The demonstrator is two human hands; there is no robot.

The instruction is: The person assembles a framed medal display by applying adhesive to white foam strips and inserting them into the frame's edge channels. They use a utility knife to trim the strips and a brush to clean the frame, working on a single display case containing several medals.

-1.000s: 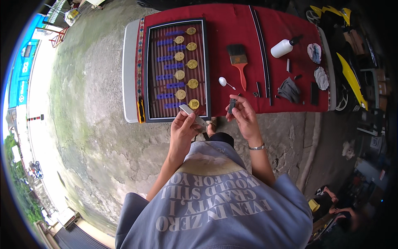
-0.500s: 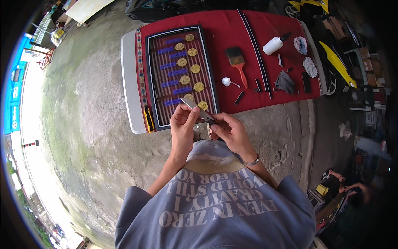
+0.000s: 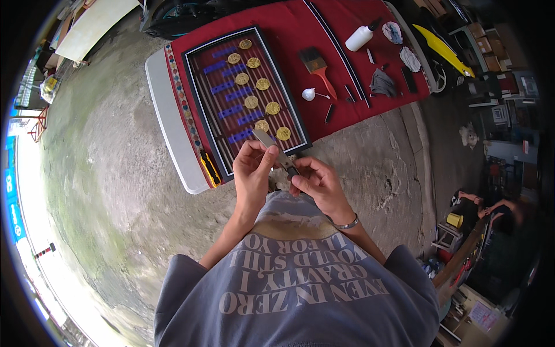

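Right hand (image 3: 321, 184) has come in to meet the left hand (image 3: 250, 168); a second ago they were well apart. Left thumb and fingers pinch a flat metal strip (image 3: 263, 137), while the right ones grip the dark piece (image 3: 293, 172) at its near right end; whether the two are fastened I cannot tell. Best, I judge, to pinch only flat faces, clear of any sharp edge, steadying with the left and making small, straight adjustments with the right. Beyond the strip lies a dark frame (image 3: 285, 85) of medals (image 3: 263, 84); right of that, a brush (image 3: 317, 69) and, farther right, a white bottle (image 3: 359, 38).
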